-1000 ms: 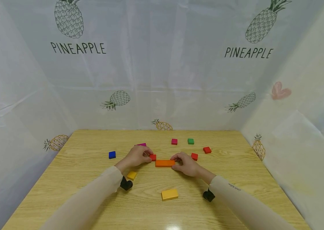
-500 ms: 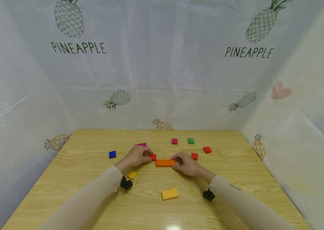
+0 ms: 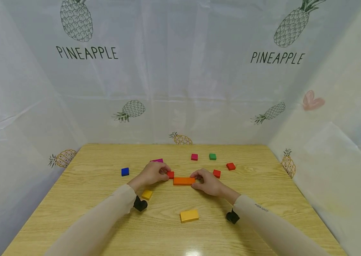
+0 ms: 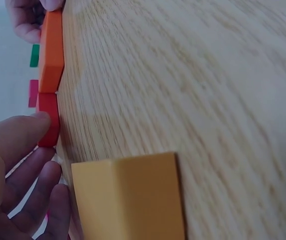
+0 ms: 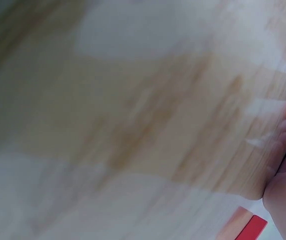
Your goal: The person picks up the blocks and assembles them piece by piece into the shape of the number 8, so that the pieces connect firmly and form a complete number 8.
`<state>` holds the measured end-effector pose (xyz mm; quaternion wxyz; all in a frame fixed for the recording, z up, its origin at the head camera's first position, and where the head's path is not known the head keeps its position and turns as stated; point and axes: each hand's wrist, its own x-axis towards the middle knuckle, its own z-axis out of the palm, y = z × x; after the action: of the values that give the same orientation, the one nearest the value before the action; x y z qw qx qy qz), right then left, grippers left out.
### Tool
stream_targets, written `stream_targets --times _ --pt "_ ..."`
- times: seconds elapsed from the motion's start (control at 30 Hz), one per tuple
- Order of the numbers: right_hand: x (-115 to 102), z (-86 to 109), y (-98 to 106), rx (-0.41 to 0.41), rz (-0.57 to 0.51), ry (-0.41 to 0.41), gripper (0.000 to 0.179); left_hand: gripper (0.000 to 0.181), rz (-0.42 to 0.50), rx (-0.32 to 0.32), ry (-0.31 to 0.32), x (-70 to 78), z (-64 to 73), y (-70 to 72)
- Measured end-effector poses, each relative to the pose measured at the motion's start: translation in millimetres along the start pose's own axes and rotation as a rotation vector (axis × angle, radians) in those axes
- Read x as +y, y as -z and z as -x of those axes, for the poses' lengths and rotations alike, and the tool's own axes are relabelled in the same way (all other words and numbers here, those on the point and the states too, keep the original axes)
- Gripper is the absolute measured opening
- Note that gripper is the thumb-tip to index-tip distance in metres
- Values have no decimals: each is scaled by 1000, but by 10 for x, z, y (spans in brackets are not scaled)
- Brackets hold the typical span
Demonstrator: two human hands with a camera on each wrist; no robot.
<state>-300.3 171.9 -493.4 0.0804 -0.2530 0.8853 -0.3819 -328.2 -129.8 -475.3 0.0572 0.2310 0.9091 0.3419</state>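
Observation:
My left hand (image 3: 151,174) pinches a small red block (image 3: 170,175) between thumb and fingers on the wooden table. To its right lies a long orange block (image 3: 183,181), whose right end my right hand (image 3: 209,183) grips between thumb and fingertips. In the left wrist view the red block (image 4: 49,122) and the orange block (image 4: 51,55) meet end to end. Part of a magenta block (image 3: 157,161) shows behind the left hand. Just behind the right hand sits another red block (image 3: 216,174). In the right wrist view only the edge of the right hand (image 5: 285,165) appears.
A yellow block (image 3: 189,216) lies nearer the front, and a smaller yellow block (image 3: 146,194) beside the left wrist. A blue block (image 3: 125,172) is at left. Farther back stand a pink block (image 3: 194,157), a green block (image 3: 212,156) and a red block (image 3: 230,166). Pineapple-printed cloth (image 3: 180,81) surrounds the table.

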Motion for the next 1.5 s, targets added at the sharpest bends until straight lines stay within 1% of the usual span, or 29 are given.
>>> stream_targets --times 0.27,0.4,0.5,0.63,0.77,0.87,0.97,1.23,1.33,1.5 --pt "-1 6 7 -1 -3 3 28 29 11 -12 -7 -19 -17 -1" --pt "5 2 6 -1 3 1 28 30 2 -11 -4 -26 -18 29" --pt "9 -2 5 -3 5 2 27 30 -3 5 -9 -33 -7 75" --pt "3 -9 10 -4 5 -4 27 31 -14 50 1 -36 -5 149" --pt "-7 -9 14 -1 7 -2 27 33 -40 89 14 -53 -41 215" --pt "-11 -6 14 0 9 0 27 36 -65 100 36 -77 -78 262" --pt "-12 -4 11 -2 11 0 27 39 -84 105 62 -122 -108 315" --pt "2 -4 0 -8 3 3 28 39 -104 114 87 -317 -116 477" --pt "10 -5 -2 -8 -1 0 28 39 -113 121 89 -377 -75 567" --pt "14 -9 2 -5 -4 -1 28 40 -127 134 83 -457 51 752"
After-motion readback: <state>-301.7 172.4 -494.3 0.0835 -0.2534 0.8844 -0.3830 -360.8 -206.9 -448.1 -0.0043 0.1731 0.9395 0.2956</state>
